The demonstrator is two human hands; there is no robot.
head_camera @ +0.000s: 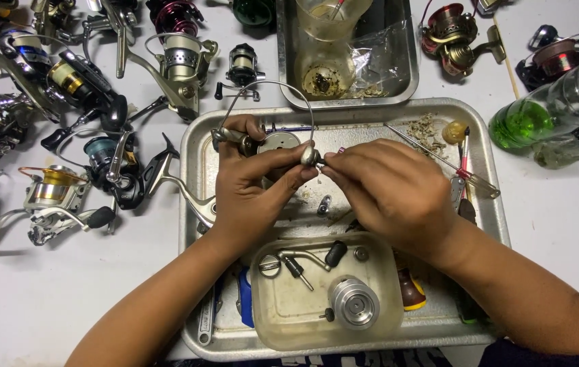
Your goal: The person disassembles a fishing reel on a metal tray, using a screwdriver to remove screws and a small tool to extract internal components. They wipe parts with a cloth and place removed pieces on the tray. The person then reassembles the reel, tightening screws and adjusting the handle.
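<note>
My left hand (252,187) grips a silver spinning reel body (272,143) over a metal tray (194,146), its wire bail arching up above my fingers. My thumb and forefinger pinch a small round metal part (310,156) at the end of the bail. My right hand (388,187) meets it from the right, fingertips closed on a small tool or part with a pink tip that is mostly hidden. A clear plastic tub (272,309) below my hands holds a silver spool (354,302), a handle piece and small screws.
Many fishing reels (65,81) lie on the white table at left and along the top. A second steel tray (398,75) with a greasy cup stands behind. A green-bottomed plastic bottle (548,109) lies at right. Screwdrivers (463,170) rest in the tray's right side.
</note>
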